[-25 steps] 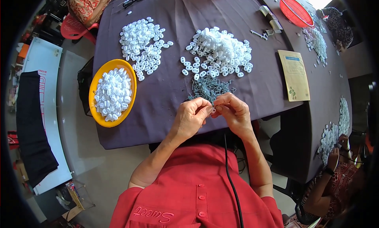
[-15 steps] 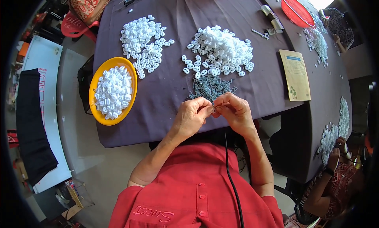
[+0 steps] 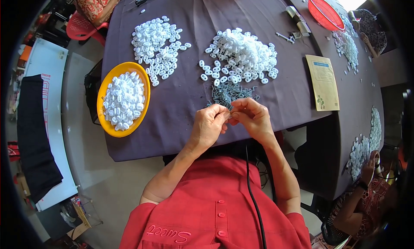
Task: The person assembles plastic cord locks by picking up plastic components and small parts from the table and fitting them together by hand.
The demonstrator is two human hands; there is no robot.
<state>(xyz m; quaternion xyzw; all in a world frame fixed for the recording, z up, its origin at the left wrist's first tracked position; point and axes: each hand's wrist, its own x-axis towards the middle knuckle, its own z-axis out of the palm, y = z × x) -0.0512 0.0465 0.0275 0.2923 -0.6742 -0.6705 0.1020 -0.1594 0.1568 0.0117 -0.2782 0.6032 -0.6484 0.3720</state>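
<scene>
Meeting over the purple-grey table [image 3: 172,115], left hand [image 3: 209,124] and right hand [image 3: 254,121] form a narrow grip, its contents indiscernible. Grey pieces [image 3: 228,93] and a white heap [image 3: 246,55] lie just beyond; a yellow bowl [image 3: 140,71] sits left; a red chair [image 3: 81,29] stands on pale floor [image 3: 99,175].

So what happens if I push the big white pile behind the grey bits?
The white pile would probably slide and spill, since its pieces lie loose, heaped up. Each piece looks small, so likely light. They probably won't roll far, being oval rather than round like balls.
</scene>
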